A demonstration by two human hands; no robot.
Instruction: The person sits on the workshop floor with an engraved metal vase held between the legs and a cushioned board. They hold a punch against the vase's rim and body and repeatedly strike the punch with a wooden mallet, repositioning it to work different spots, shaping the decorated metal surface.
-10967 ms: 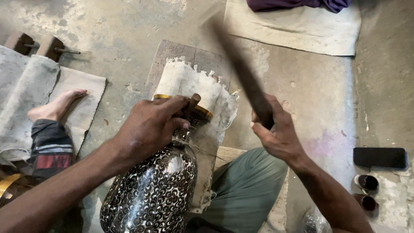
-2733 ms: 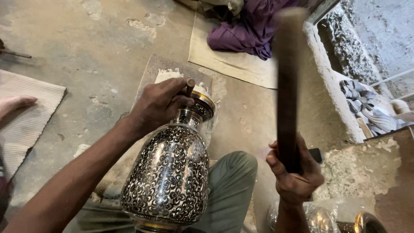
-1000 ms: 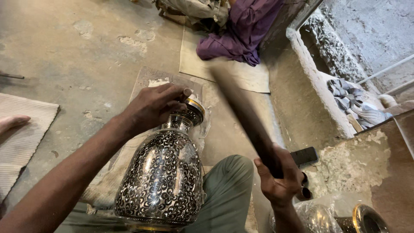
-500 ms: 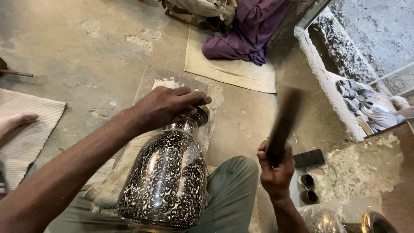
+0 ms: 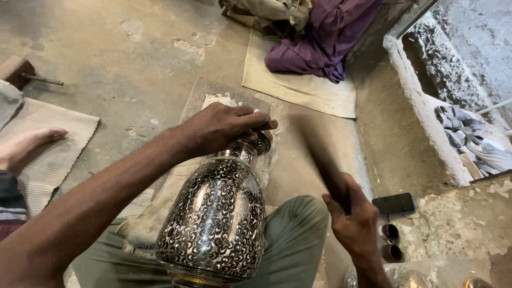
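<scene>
A large metal vase (image 5: 216, 218) with dense black and silver scroll engraving leans on my lap, neck pointing away. My left hand (image 5: 224, 127) grips over its brass-rimmed mouth, holding a small dark tool against the rim. My right hand (image 5: 352, 221) is closed on a dark wooden stick (image 5: 322, 160), blurred with motion, angled toward the vase's neck. A wooden board with a white cloth (image 5: 218, 100) lies under the vase mouth.
Another person's bare foot (image 5: 26, 145) rests on a ribbed mat at left. A purple cloth (image 5: 325, 37) lies on a beige mat at top. A black phone (image 5: 393, 204) and two small cups (image 5: 390, 241) sit right of my hand. A concrete ledge rises at right.
My right hand has swung the stick from upright down toward the vase neck. My left hand stays on the vase mouth. The view has shifted slightly.
</scene>
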